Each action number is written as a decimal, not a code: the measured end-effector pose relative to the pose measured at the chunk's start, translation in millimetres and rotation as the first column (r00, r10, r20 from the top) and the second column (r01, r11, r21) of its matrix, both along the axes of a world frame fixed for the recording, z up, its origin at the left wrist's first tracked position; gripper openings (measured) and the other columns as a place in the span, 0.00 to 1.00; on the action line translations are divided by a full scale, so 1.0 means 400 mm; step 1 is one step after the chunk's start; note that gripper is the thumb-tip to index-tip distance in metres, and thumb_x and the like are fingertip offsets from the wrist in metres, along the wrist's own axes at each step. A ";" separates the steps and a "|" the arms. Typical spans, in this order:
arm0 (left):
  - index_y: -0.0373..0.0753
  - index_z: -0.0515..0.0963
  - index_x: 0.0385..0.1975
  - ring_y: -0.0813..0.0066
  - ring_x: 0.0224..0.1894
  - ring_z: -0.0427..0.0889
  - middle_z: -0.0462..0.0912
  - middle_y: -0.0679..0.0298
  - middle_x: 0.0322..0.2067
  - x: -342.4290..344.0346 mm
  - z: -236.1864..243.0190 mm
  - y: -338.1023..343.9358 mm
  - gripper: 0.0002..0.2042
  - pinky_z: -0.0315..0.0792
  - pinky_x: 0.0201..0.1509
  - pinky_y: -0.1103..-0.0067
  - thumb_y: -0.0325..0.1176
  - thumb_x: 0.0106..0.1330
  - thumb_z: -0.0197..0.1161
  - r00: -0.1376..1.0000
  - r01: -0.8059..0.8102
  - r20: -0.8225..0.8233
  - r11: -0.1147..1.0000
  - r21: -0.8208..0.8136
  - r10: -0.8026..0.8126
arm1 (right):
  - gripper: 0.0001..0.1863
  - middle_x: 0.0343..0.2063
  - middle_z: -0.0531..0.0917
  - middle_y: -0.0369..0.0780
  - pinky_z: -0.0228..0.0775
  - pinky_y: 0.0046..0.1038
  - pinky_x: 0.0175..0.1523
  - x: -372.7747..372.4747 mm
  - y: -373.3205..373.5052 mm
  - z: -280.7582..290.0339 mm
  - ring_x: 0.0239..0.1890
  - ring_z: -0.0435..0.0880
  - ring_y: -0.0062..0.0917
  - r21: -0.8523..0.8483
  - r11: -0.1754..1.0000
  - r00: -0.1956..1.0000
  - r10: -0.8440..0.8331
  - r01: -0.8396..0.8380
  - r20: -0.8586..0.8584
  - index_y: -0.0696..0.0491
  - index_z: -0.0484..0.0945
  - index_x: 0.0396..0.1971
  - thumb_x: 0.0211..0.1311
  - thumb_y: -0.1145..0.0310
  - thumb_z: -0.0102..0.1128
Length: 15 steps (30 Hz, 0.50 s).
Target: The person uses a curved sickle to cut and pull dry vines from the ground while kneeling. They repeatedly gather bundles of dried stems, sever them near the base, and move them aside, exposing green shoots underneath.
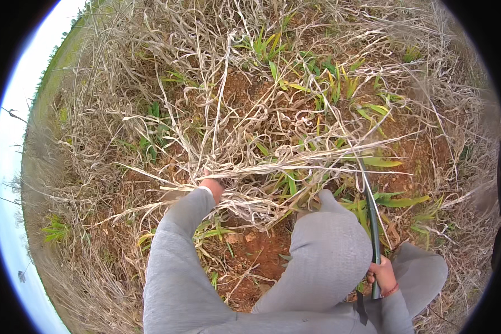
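My left hand is closed around a bundle of dry, pale grass stalks, low over the ground left of the middle. The stalks stretch out to the right of the hand, and most of its fingers are hidden among them. At the lower right, my right hand grips a long, dark, slightly curved tool, slim like a pole or a narrow blade. Its far end runs up into the grass, where stalks cover it, so its tip and exact kind cannot be made out.
Dry, tangled grass surrounds me on all sides. Reddish soil shows between the stalks, with green leafy plants here and there. My grey-clad bent knee stands between my arms. Sky shows at the left rim.
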<state>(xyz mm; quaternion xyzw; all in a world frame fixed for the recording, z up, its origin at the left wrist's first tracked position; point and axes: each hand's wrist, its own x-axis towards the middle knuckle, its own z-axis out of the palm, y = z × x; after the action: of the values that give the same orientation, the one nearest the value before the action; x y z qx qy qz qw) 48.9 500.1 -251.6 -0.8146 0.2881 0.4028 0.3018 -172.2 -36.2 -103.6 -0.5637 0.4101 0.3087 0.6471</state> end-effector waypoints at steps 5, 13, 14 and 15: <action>0.42 0.79 0.52 0.58 0.60 0.76 0.80 0.59 0.54 -0.052 0.029 -0.054 0.18 0.37 0.69 0.38 0.36 0.66 0.52 0.987 -0.007 -0.156 0.989 0.148 0.030 | 0.03 0.15 0.72 0.34 0.61 0.22 0.15 -0.047 -0.016 -0.005 0.11 0.69 0.18 0.072 0.997 1.000 -0.017 0.015 0.021 0.57 0.73 0.29 0.55 0.77 0.57; 0.41 0.84 0.42 0.55 0.49 0.83 0.86 0.57 0.43 -0.184 0.200 -0.117 0.16 0.42 0.65 0.34 0.40 0.64 0.54 0.991 0.072 -0.126 0.987 0.147 -0.054 | 0.02 0.14 0.70 0.33 0.61 0.23 0.15 -0.141 -0.051 0.026 0.10 0.67 0.18 0.153 0.981 0.991 -0.129 0.123 0.035 0.56 0.73 0.29 0.55 0.77 0.55; 0.42 0.85 0.38 0.55 0.45 0.85 0.87 0.58 0.39 -0.207 0.244 -0.126 0.15 0.42 0.65 0.33 0.41 0.62 0.55 0.989 0.102 -0.116 0.987 0.127 -0.088 | 0.02 0.14 0.70 0.33 0.61 0.23 0.15 -0.151 -0.057 0.029 0.10 0.67 0.18 0.178 0.974 0.987 -0.151 0.141 0.047 0.56 0.73 0.29 0.55 0.77 0.56; 0.42 0.85 0.38 0.56 0.44 0.85 0.87 0.58 0.38 -0.233 0.288 -0.137 0.15 0.42 0.65 0.34 0.41 0.61 0.55 0.986 0.116 -0.134 0.985 0.125 -0.100 | 0.02 0.13 0.69 0.33 0.60 0.23 0.15 -0.161 -0.062 0.033 0.10 0.67 0.18 0.204 0.966 0.984 -0.171 0.157 0.055 0.55 0.73 0.28 0.55 0.76 0.56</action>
<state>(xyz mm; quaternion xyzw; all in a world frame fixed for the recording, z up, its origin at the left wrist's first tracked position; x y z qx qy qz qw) -44.5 445.3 -136.3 -0.7486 0.3232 0.4552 0.3577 -236.4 -61.2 -90.4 -0.4710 0.3990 0.2730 0.7379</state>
